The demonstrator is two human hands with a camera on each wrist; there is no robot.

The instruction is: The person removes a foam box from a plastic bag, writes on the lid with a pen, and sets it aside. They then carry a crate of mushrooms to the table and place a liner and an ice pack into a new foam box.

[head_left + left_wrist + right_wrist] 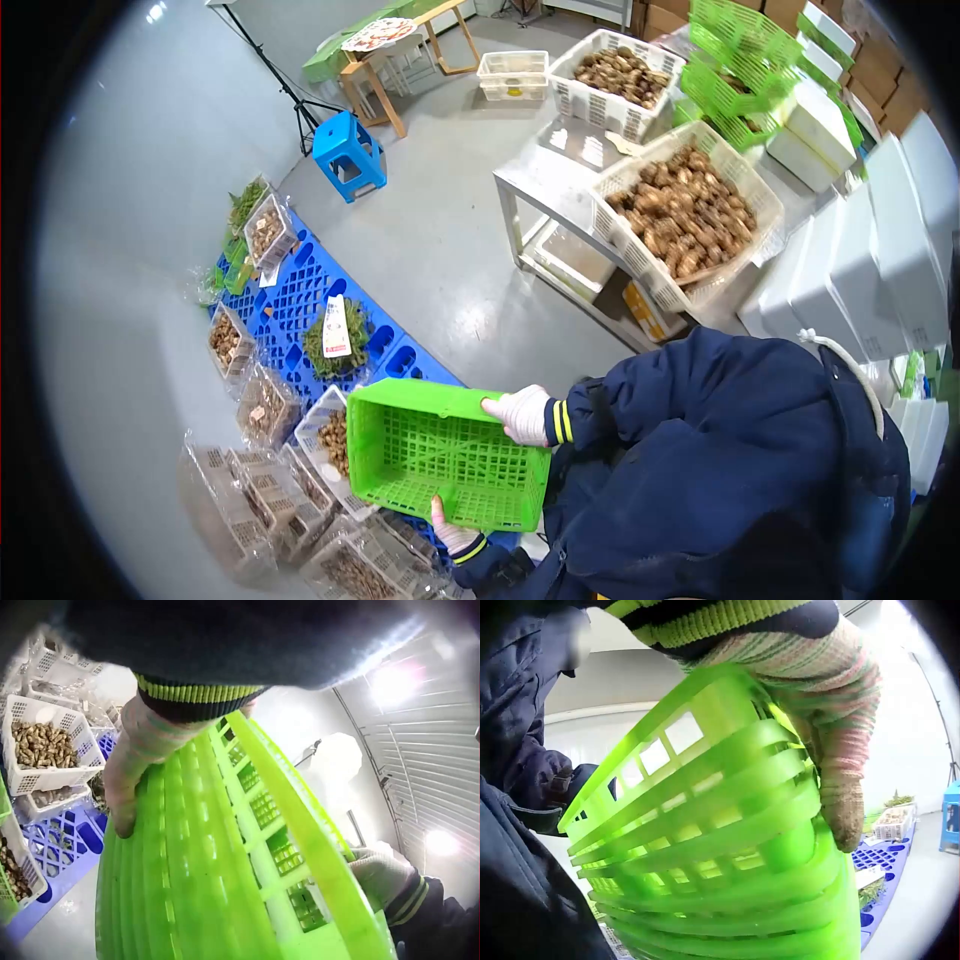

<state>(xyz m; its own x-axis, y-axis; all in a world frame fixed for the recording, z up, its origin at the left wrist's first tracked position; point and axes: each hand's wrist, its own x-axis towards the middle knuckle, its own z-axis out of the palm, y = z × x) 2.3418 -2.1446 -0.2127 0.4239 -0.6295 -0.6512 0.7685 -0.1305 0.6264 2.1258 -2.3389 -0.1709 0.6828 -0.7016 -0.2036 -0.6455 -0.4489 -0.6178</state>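
A nested stack of bright green plastic baskets [440,455] is held tilted in front of the body, its top basket facing up with nothing inside. My right hand [520,412], in a pale knit glove, grips one end by the rim. In the right wrist view that gloved hand [832,712] wraps over a corner, above several layered rims. The gloved left hand [455,530] holds the near side, its thumb over the rim. From the left wrist, the hand [135,761] lies against the ridged outer side of the stack [187,855].
Below and left, a blue pallet [320,270] carries bagged white baskets [265,405] and leafy greens [335,345]. A metal table [560,185] holds white baskets of brown root-like produce [690,210]. White foam boxes [860,260] stand at right; a blue stool [347,155] stands farther off.
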